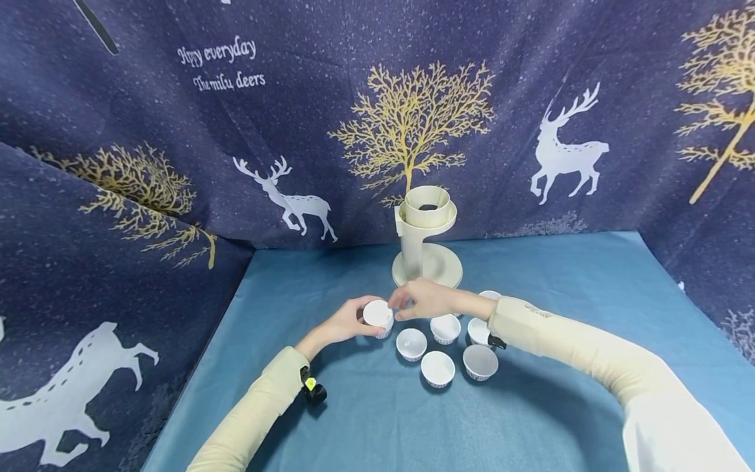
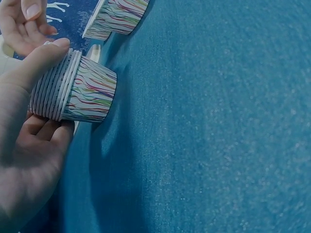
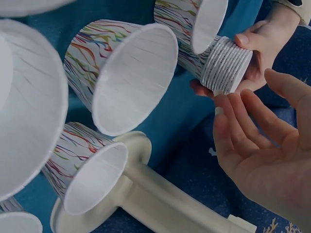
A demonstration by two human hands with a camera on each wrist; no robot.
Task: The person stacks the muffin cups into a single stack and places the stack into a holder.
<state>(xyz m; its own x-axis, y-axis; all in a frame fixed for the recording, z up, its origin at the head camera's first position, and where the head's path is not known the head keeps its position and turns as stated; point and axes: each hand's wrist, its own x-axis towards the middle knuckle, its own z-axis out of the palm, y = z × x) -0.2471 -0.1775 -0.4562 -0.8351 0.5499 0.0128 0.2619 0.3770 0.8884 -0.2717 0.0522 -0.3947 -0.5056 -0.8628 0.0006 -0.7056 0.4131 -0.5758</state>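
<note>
My left hand grips a nested stack of white paper baking cups, thumb on one side and fingers on the other. In the left wrist view the stack shows many close rims and a side with coloured wavy lines. My right hand reaches across to the stack, fingers loosely bent. The right wrist view has the right hand's fingertips right at the stack's rim, with no cup gripped in them. Several single cups stand mouth up beside the hands, among them a near cup.
Behind the right hand rises a cream stand with a round base and a ring holding a short open cylinder. A blue cloth covers the table. Dark blue curtains with deer and trees hang behind and at the sides.
</note>
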